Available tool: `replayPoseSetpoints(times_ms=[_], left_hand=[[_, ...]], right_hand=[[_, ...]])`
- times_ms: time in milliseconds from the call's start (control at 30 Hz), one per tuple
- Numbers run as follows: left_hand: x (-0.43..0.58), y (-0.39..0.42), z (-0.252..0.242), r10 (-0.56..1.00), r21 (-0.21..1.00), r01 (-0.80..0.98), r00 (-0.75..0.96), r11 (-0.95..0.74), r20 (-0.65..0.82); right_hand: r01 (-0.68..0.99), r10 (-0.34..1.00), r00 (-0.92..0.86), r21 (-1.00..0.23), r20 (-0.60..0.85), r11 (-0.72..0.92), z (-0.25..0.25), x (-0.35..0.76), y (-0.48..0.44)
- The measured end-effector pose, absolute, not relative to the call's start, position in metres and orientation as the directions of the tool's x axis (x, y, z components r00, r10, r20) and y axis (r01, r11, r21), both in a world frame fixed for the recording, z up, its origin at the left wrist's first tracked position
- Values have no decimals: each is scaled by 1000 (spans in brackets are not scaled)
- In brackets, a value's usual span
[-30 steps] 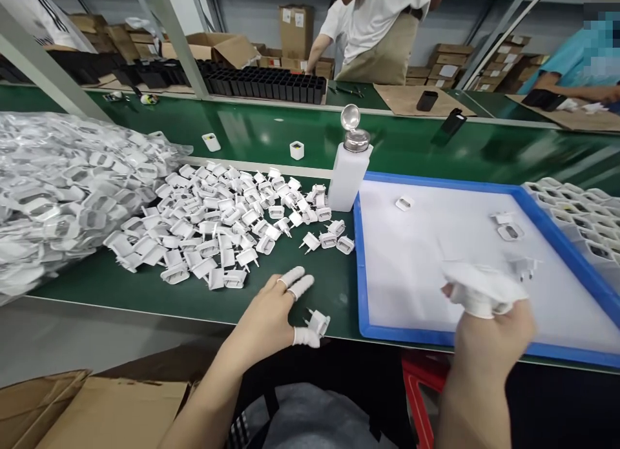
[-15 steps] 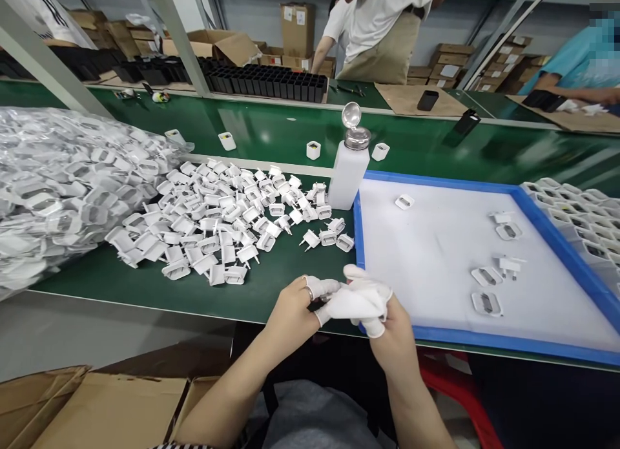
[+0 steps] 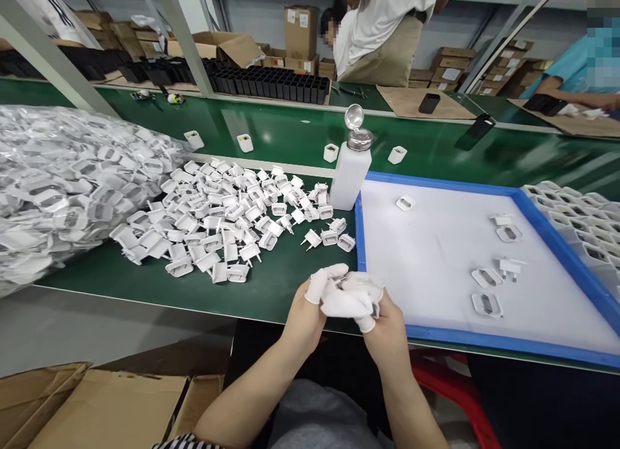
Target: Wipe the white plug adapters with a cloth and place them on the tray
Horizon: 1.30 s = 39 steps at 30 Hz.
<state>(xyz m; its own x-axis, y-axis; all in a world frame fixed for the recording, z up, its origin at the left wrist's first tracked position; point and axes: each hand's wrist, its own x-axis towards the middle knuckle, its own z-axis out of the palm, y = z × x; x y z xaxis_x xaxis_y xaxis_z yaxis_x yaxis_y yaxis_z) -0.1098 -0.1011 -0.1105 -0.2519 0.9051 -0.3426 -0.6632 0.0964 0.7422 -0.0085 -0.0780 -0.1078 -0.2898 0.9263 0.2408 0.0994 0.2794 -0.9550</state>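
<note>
- Left hand (image 3: 305, 310): the fingers, in white finger cots (image 3: 314, 287), are curled together and pinch the near side of a bunched white cloth (image 3: 349, 302).
- Right hand (image 3: 387, 326): closed on the same cloth from the opposite side, touching the left hand. Whether a plug lies inside the cloth cannot be told.
- Both hands are held above the near edge of the green table (image 3: 271, 287).
- Ahead and to the left of the left hand: a loose pile of white plugs (image 3: 227, 223), with a bag of wrapped plugs (image 3: 58, 190) further left.
- Just right of the right hand: a blue-rimmed tray (image 3: 387, 336) holding six separate plugs (image 3: 487, 303).
- Straight ahead of the hands: a white dispenser bottle (image 3: 349, 174) at the tray's far corner.
- Progress, as judged: few pieces are on the tray, and most of the stock is still in the pile.
</note>
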Motion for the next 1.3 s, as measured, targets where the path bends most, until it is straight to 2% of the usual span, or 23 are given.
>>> replayPoseSetpoints(times_ms=[100, 200, 300, 367, 433, 500, 567, 667, 733, 767, 833, 867, 933, 1000, 1067, 1100, 1167, 1233, 1300], left_hand=[[-107, -98, -109, 894, 714, -698, -287, 51, -344], [-101, -97, -108, 893, 693, -717, -259, 77, -367], [-94, -101, -109, 899, 803, -587, -293, 100, -326], [-91, -104, -110, 933, 935, -354, -344, -22, -108], [-92, -104, -112, 911, 967, -10, -339, -253, 235], [-98, -102, -114, 815, 845, 325, -269, -425, 513], [-106, -97, -115, 733, 682, 542, -167, -490, 659], [-115, -90, -116, 641, 493, 656, -20, -571, 768], [-116, -89, -117, 570, 445, 671, -41, -593, 821], [-115, -90, -117, 555, 475, 661, -104, -581, 825], [-112, -94, -116, 611, 653, 558, -296, -513, 734], [-111, -96, -116, 676, 775, 442, -397, -451, 620], [-108, -102, -114, 822, 958, 82, -497, -273, 277], [-109, -105, -111, 915, 959, -277, -398, -58, -60], [-111, -106, -110, 946, 880, -466, -235, 91, -222], [-112, -105, -111, 954, 865, -490, -192, 109, -229], [-115, -104, -111, 969, 902, -430, -204, 41, -141], [-118, -104, -112, 965, 971, -226, -261, -76, 15], [-121, -104, -111, 946, 977, 72, -247, -200, 212]], right_hand=[[120, 888, -317, -914, 334, 387, -110, -16, -80], [185, 828, -297, -822, 475, 538, -117, -21, -85], [245, 779, -264, -742, 568, 624, -124, -24, -89], [252, 803, -217, -763, 555, 596, -127, -25, -90], [226, 853, -173, -823, 493, 522, -127, -24, -89], [167, 901, -188, -891, 392, 422, -123, -22, -86], [89, 924, -269, -948, 273, 306, -115, -19, -81], [33, 918, -381, -991, 110, 132, -102, -16, -76], [19, 913, -399, -995, 80, 95, -96, -16, -74], [10, 915, -394, -995, 88, 100, -94, -17, -74], [-13, 917, -372, -988, 146, 152, -94, -18, -74], [-18, 916, -354, -981, 188, 194, -95, -19, -74], [-10, 907, -299, -951, 297, 309, -97, -20, -75], [26, 873, -238, -896, 426, 444, -99, -20, -75], [77, 823, -220, -831, 524, 551, -102, -19, -75], [104, 806, -224, -809, 548, 578, -104, -19, -76], [158, 807, -234, -797, 543, 582, -107, -20, -77], [190, 841, -226, -825, 491, 532, -109, -20, -78], [185, 884, -213, -872, 415, 454, -110, -21, -78]])
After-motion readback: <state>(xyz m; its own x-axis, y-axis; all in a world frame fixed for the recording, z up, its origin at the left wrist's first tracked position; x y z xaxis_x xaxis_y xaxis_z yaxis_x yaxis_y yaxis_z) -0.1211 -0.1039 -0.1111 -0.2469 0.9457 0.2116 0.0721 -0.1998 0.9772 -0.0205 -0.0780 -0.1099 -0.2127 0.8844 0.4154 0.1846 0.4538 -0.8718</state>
